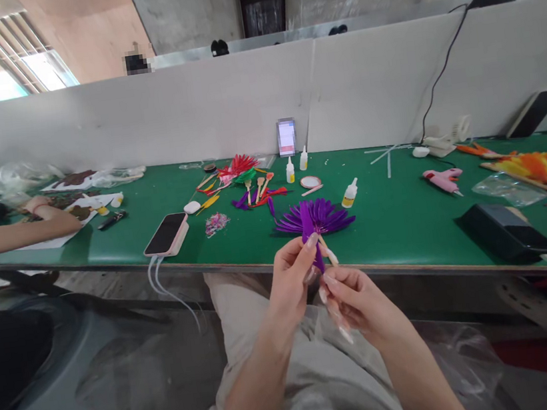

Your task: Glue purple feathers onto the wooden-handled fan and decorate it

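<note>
Purple strip gripped by the left hand, its lower end pinched in the right hand, purple fan seen just beyond, by the green table's near edge.

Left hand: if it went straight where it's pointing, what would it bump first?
The left hand would probably bump the purple, fan-shaped bunch of feathery strips, just past the flat purple strip it holds. Depth is hard to judge.
</note>
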`<state>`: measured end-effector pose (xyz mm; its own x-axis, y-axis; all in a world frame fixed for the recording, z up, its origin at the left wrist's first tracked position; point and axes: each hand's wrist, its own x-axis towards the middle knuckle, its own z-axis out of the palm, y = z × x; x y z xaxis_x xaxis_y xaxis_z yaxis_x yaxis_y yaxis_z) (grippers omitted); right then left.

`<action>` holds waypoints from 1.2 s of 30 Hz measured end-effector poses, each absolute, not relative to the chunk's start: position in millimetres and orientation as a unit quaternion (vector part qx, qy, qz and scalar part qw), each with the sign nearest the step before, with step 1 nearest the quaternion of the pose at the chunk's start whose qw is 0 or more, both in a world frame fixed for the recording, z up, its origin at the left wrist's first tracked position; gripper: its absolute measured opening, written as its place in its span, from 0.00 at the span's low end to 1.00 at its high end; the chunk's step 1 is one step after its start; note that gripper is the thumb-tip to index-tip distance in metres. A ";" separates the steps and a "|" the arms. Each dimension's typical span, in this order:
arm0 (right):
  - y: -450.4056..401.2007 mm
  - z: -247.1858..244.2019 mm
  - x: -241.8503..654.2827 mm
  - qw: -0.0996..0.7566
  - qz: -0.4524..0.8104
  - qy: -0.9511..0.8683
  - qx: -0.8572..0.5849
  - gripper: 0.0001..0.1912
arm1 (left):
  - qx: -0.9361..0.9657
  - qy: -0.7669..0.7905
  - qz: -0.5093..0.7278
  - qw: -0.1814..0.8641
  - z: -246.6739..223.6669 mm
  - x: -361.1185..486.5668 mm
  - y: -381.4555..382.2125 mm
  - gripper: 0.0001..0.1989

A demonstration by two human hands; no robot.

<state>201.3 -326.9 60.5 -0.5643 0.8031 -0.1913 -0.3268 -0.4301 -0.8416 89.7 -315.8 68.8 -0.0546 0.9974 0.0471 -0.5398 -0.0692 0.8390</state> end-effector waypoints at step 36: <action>-323.4 60.7 206.0 0.336 0.285 -0.787 -0.431 0.15 | 0.550 0.492 0.560 0.376 80.6 74.5 -325.7 0.15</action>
<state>206.0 -323.4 60.7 -0.4024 0.8703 0.2841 0.4868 0.4662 -0.7387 74.5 -325.7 80.6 -0.1115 0.9630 0.2454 0.1204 -0.2320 0.9652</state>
